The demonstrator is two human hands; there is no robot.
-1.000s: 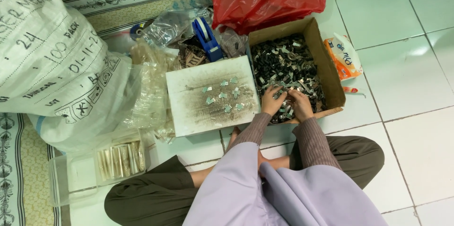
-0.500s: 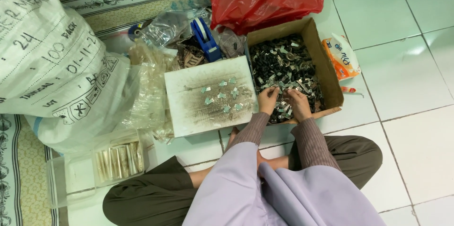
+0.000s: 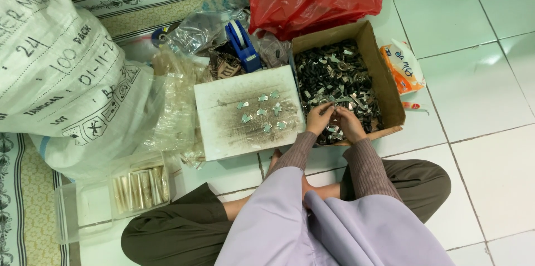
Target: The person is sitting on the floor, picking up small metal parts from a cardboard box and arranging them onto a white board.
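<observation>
Both hands, left hand [image 3: 319, 118] and right hand [image 3: 350, 124], still over the cardboard box [image 3: 390, 96], fingers now pinching one small metal clip [image 3: 333, 108] together (pile barely dented).

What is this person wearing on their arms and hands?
Both forearms are covered by close-fitting long sleeves in brownish-grey cloth with fine stripes, reaching the wrists. The left hand and the right hand are bare: no gloves, and no rings or watch that I can make out. A loose lilac garment drapes over the upper body.
</observation>
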